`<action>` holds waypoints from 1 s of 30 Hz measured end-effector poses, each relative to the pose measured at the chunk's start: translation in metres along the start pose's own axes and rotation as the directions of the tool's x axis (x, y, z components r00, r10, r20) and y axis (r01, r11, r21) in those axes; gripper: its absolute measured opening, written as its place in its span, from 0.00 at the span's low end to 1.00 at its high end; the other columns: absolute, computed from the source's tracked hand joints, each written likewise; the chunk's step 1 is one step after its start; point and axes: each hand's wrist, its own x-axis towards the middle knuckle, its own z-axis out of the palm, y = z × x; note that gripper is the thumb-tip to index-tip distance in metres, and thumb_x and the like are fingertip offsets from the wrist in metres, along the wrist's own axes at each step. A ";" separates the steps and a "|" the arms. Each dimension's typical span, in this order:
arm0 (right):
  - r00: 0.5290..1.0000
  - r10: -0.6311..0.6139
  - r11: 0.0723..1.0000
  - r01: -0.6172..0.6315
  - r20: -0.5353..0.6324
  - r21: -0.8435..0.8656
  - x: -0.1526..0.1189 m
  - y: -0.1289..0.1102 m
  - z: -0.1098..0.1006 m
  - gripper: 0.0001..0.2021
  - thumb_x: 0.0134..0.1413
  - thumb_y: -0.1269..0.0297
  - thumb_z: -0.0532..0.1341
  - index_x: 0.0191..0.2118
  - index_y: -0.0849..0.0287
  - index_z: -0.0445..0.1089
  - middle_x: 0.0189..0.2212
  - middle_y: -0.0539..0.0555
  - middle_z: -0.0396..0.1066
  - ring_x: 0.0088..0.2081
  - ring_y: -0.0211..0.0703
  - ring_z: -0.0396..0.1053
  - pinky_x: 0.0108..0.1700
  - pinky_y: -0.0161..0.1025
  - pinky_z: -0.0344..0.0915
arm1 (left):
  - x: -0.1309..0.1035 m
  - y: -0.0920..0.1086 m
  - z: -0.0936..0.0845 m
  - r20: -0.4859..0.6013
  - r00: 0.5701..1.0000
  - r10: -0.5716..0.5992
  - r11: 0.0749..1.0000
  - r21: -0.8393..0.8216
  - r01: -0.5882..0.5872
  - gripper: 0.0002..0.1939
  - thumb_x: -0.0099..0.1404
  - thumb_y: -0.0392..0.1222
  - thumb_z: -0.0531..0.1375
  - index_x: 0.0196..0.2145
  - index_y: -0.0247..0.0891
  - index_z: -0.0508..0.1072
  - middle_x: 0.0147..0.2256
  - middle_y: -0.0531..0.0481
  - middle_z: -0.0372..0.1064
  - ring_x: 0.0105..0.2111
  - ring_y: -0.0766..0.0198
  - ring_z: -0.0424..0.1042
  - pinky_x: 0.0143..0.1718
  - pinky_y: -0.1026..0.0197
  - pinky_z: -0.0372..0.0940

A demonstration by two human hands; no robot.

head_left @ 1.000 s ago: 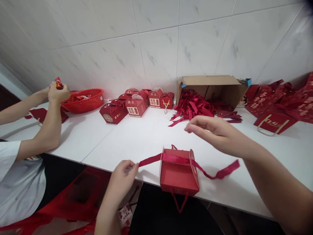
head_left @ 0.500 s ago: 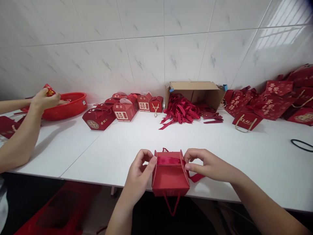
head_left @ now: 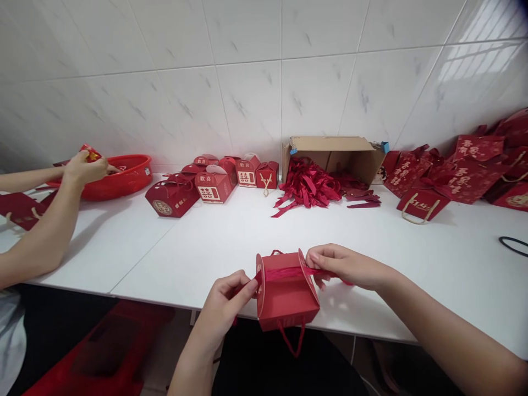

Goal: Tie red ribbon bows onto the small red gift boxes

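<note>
A red gift box (head_left: 286, 302) with a red cord handle hanging at its front rests at the table's near edge. Across its top, between the two raised side flaps, runs a dark red ribbon (head_left: 284, 274) that passes out through both flaps. At the left flap my left hand (head_left: 231, 300) pinches one end of the ribbon. My right hand (head_left: 340, 265) is closed on the ribbon's other part, just right of the box. Between the hands the ribbon is drawn fairly straight.
Behind stands a cardboard box (head_left: 330, 144) with a heap of red ribbons (head_left: 311, 184) spilling out. Several red gift boxes (head_left: 173, 195) line the wall, more pile up at the right (head_left: 474, 176). At left, a co-worker's hand (head_left: 84, 168) holds a red packet by a red basin (head_left: 113, 187).
My left hand has moved left and down and now grips the ribbon outside the flap. My right hand has closed on the ribbon too. The box has tilted slightly.
</note>
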 end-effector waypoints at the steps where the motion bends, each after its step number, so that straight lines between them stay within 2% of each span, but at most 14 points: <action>1: 1.000 0.011 0.999 -0.011 -0.013 -0.050 -0.001 -0.001 0.000 0.25 0.57 0.42 0.52 0.27 0.62 0.64 0.23 0.48 0.61 0.25 0.33 0.58 0.29 0.33 0.55 | 0.000 -0.003 -0.003 -0.013 1.000 -0.021 0.999 0.036 0.022 0.15 0.57 0.49 0.61 0.21 0.37 0.71 0.22 0.53 0.62 0.25 0.67 0.61 0.29 0.65 0.58; 5: 0.993 0.099 0.979 -0.109 -0.061 -0.173 -0.003 0.001 -0.003 0.25 0.54 0.42 0.56 0.23 0.61 0.60 0.19 0.45 0.53 0.21 0.31 0.47 0.23 0.32 0.44 | -0.002 -0.011 -0.016 -0.104 0.988 -0.117 0.972 0.192 0.136 0.14 0.54 0.52 0.63 0.28 0.37 0.76 0.19 0.56 0.58 0.21 0.68 0.56 0.23 0.66 0.54; 8: 0.993 0.035 0.986 -0.052 -0.111 -0.160 -0.002 0.005 -0.005 0.22 0.53 0.47 0.60 0.22 0.61 0.58 0.20 0.44 0.46 0.22 0.31 0.43 0.24 0.33 0.42 | -0.005 -0.014 -0.025 -0.121 0.981 -0.152 0.962 0.208 0.175 0.16 0.53 0.54 0.63 0.24 0.37 0.75 0.19 0.56 0.57 0.20 0.69 0.54 0.20 0.67 0.51; 11: 0.987 -0.010 0.991 -0.011 -0.158 -0.132 -0.002 0.010 -0.005 0.21 0.52 0.50 0.62 0.22 0.61 0.58 0.19 0.43 0.46 0.23 0.31 0.42 0.25 0.33 0.41 | -0.006 -0.016 -0.034 -0.109 0.987 -0.119 0.967 0.215 0.140 0.15 0.53 0.53 0.63 0.21 0.37 0.74 0.19 0.56 0.57 0.20 0.69 0.54 0.20 0.67 0.52; 13: 0.983 -0.015 0.992 -0.008 -0.183 -0.123 -0.001 0.014 -0.005 0.20 0.51 0.51 0.63 0.23 0.61 0.60 0.19 0.44 0.48 0.23 0.31 0.43 0.26 0.33 0.42 | -0.007 -0.019 -0.040 -0.098 0.990 -0.103 0.962 0.243 0.124 0.15 0.54 0.52 0.63 0.20 0.37 0.74 0.20 0.55 0.59 0.20 0.69 0.55 0.21 0.67 0.54; 18: 0.983 0.023 0.995 -0.040 -0.181 -0.090 -0.001 0.022 -0.004 0.18 0.48 0.53 0.66 0.24 0.62 0.62 0.21 0.45 0.55 0.25 0.32 0.49 0.27 0.33 0.45 | -0.012 -0.026 -0.049 -0.105 0.979 -0.176 0.923 0.329 0.201 0.17 0.55 0.54 0.62 0.21 0.37 0.74 0.21 0.53 0.63 0.21 0.67 0.58 0.21 0.66 0.55; 23: 0.983 0.030 0.994 -0.049 -0.184 -0.102 0.002 0.025 -0.006 0.18 0.47 0.53 0.66 0.23 0.61 0.62 0.20 0.45 0.55 0.24 0.32 0.50 0.27 0.32 0.47 | -0.013 -0.024 -0.058 -0.135 0.980 -0.143 0.881 0.434 0.188 0.18 0.55 0.56 0.61 0.22 0.38 0.75 0.24 0.52 0.66 0.25 0.64 0.63 0.25 0.65 0.58; 26: 0.984 0.038 0.991 -0.059 -0.176 -0.117 0.004 0.026 -0.008 0.18 0.48 0.51 0.64 0.23 0.61 0.62 0.21 0.46 0.57 0.25 0.33 0.53 0.28 0.33 0.50 | -0.006 -0.025 -0.062 -0.110 0.988 -0.110 0.863 0.482 0.150 0.18 0.56 0.56 0.60 0.22 0.39 0.75 0.25 0.51 0.67 0.26 0.62 0.65 0.28 0.63 0.60; 28: 0.981 0.026 0.981 -0.063 -0.193 -0.185 0.003 0.028 -0.009 0.18 0.50 0.50 0.63 0.24 0.60 0.61 0.21 0.46 0.57 0.25 0.34 0.54 0.28 0.33 0.52 | -0.003 -0.027 -0.060 -0.089 0.992 -0.086 0.850 0.514 0.120 0.17 0.57 0.56 0.59 0.26 0.40 0.76 0.27 0.50 0.68 0.28 0.61 0.67 0.30 0.62 0.62; 30: 0.962 -0.045 0.944 -0.047 -0.268 -0.327 -0.002 0.028 -0.008 0.16 0.52 0.50 0.61 0.28 0.59 0.63 0.26 0.49 0.63 0.29 0.37 0.59 0.32 0.35 0.57 | -0.003 -0.031 -0.054 -0.129 0.991 -0.032 0.837 0.538 0.097 0.16 0.58 0.55 0.58 0.35 0.42 0.77 0.31 0.49 0.69 0.32 0.58 0.69 0.33 0.60 0.64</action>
